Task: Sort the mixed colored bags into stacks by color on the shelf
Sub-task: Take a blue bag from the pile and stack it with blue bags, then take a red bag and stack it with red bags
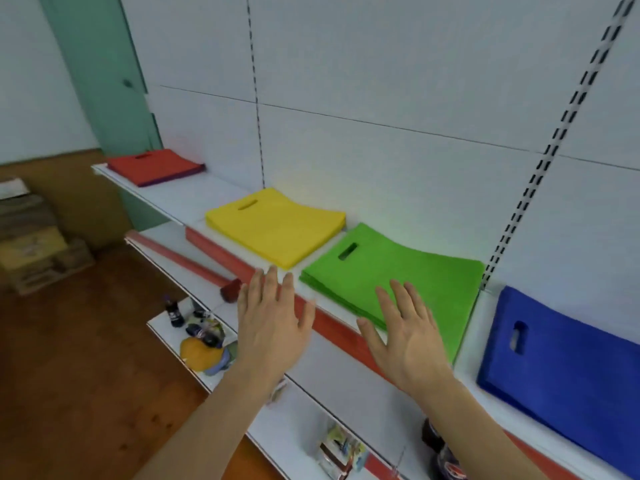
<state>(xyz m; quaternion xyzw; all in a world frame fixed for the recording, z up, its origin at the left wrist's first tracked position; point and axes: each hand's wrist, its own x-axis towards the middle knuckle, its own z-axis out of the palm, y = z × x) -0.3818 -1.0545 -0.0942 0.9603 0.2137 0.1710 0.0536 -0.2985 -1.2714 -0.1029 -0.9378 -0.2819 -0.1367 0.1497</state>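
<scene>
Stacks on shelf (214, 199): four, one per colour, laid flat in a row from 10 o'clock to 4 o'clock.
Red stack (152, 165): far end at 10 o'clock; purple edge showing under it.
Yellow stack (273, 225): toward 12 o'clock, just beside green.
Green stack (412, 271): centre, near 1 o'clock.
Blue stack (568, 355): at 4 o'clock, apart from green.
Handle slots: four visible, one on each top bag.
Left hand (273, 327): spread wide, holding nothing, over the shelf's red front edge, fingertips near yellow's corner.
Right hand (405, 334): spread wide, holding nothing, over green's near corner; contact cannot be told.
Lower shelves (304, 420): small packets and bottles, too blurred to count.
</scene>
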